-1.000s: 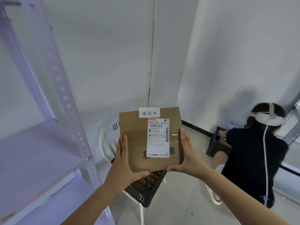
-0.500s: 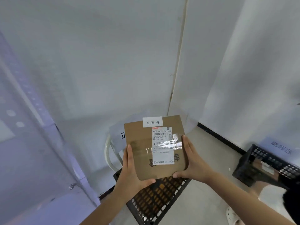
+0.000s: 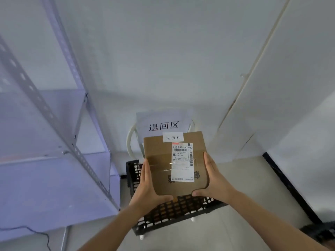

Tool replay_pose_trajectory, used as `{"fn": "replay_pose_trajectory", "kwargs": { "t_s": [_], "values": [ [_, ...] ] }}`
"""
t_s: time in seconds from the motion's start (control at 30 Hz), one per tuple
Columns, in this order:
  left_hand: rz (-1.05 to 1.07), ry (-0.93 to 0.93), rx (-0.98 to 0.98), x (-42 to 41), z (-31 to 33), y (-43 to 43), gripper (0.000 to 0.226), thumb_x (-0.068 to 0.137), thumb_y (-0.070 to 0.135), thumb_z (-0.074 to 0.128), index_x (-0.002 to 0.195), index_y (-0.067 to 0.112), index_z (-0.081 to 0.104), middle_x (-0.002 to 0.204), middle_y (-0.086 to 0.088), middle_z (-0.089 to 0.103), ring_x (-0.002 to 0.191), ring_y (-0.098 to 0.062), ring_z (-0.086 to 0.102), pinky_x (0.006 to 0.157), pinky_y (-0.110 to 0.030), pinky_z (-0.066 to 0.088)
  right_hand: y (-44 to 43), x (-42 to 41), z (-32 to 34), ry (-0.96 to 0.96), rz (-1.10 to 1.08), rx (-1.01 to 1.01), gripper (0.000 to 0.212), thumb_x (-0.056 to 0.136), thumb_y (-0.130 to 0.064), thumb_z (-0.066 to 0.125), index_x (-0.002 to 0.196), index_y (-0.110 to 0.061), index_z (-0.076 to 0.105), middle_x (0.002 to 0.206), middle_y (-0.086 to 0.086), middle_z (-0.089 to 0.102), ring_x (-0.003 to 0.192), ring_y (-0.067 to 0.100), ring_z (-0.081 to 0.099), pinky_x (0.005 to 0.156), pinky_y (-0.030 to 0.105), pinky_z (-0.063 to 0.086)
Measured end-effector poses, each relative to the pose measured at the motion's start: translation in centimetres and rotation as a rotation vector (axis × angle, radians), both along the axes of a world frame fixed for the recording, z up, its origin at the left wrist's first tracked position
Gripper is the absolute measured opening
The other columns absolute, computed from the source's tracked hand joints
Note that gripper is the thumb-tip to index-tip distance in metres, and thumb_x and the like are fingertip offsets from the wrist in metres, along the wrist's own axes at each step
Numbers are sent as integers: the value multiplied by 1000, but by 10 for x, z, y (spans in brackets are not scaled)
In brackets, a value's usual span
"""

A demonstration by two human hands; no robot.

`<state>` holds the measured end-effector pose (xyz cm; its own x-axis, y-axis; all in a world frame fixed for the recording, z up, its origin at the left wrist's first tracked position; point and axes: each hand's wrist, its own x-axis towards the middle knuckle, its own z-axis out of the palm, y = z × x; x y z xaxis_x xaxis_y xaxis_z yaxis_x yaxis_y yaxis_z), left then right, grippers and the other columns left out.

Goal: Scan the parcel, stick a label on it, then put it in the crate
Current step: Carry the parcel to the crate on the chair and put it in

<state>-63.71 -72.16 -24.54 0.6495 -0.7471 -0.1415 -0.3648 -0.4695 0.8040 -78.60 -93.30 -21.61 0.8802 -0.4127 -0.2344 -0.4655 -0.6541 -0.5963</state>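
Both hands, left hand and right hand, are gripping the labelled parcel by its sides, holding it flat above the black crate for lowering in.

The parcel hides most of the crate interior (its shipping-label print too small to read).

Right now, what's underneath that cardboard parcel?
A black lattice crate sits below the parcel, held above it by both hands. Brown shows through the mesh, unclear what. The parcel hides most of the crate's inside.
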Motion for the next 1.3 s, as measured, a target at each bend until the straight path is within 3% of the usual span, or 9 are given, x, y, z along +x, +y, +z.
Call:
{"fn": "replay_pose_trajectory", "kwargs": {
  "t_s": [0.13,0.33,0.47,0.6,0.8,0.9,1.03,1.17,1.3],
  "values": [
    [46,23,49,-4,-39,-12,153,49,60,84,135,41,-42,160,9,-17,145,-17,18,113,-43,34,-16,4,-40,27,21,65,146,55,-60,83,140,-41,-33,154,-23,-23,147,5,-6,122,42,14],
    [61,28,150,7,-124,-39,154,50,59,84,136,39,-42,160,6,-21,142,-22,29,109,-41,41,-44,19,-137,88,28,89,146,58,-54,84,140,-36,-35,154,-18,-29,145,4,-10,122,39,9],
    [54,-21,162,10,-171,-54,145,63,49,80,128,39,-49,158,-3,-25,130,-27,48,97,-33,51,-52,26,-189,64,-17,84,142,67,-41,84,136,-36,-41,154,-14,-29,141,5,9,117,34,18],
    [74,-67,163,2,-192,-53,145,62,52,80,122,45,-52,159,0,-23,129,-26,49,94,-32,52,-51,18,-217,10,-27,81,143,66,-44,84,136,-37,-40,156,-10,-27,147,11,1,118,35,17],
    [64,-37,240,-14,-189,-38,140,66,46,79,127,47,-47,161,4,-13,114,-21,59,76,-22,52,-41,-5,-221,83,-46,111,138,67,-42,83,135,-45,-37,159,-11,-18,147,11,9,117,39,22],
    [62,-13,289,-13,-192,-36,139,68,46,78,129,44,-46,161,2,-6,117,-21,58,78,-22,51,-39,-4,-221,136,-32,125,135,69,-42,82,139,-41,-34,159,-13,-18,146,12,13,117,39,23],
    [82,43,343,-4,-204,-40,141,67,43,81,132,39,-44,160,-4,6,127,-21,50,93,-31,50,-43,7,-229,209,-4,152,133,71,-41,81,143,-36,-30,159,-12,-15,146,14,15,117,39,23],
    [61,86,374,12,-223,-53,145,65,42,83,127,41,-48,161,-7,4,132,-24,46,101,-38,48,-52,23,-245,243,2,152,130,73,-40,80,145,-33,-28,160,-8,-13,147,16,13,118,40,20],
    [65,101,402,28,-242,-64,144,66,40,83,134,35,-44,162,-8,2,136,-25,42,103,-38,43,-63,36,-264,247,5,155,129,73,-40,80,146,-33,-27,161,-7,-12,147,16,14,118,39,18]
  ]
}}
